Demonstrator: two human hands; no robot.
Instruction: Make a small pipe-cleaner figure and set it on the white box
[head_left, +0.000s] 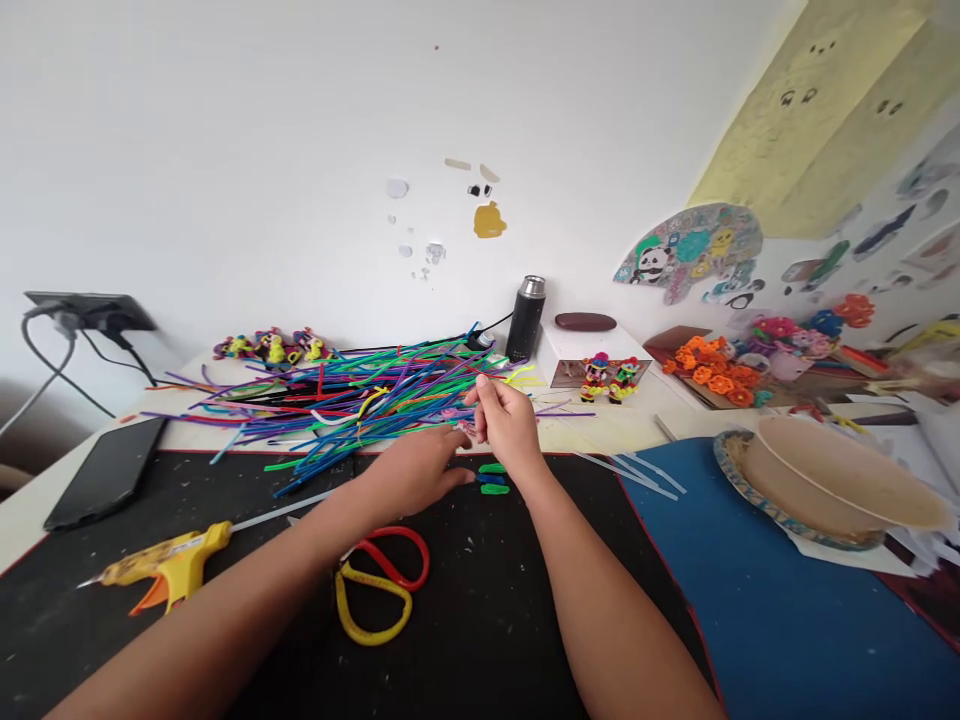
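My right hand is closed in a pinch above the back edge of the black mat, and a thin dark red pipe cleaner runs out from its thumb tip. Beside it, my left hand reaches in with thumb and fingers apart, fingertips close to a small pink piece partly hidden between the hands. Small green and blue folded pipe cleaner pieces lie on the mat just right of my left thumb. Behind both hands spreads a big heap of many-coloured pipe cleaners.
Scissors with red and yellow handles and a yellow glue gun lie on the black mat. A phone is at left. A black flask, small figures and a bowl stand behind and right.
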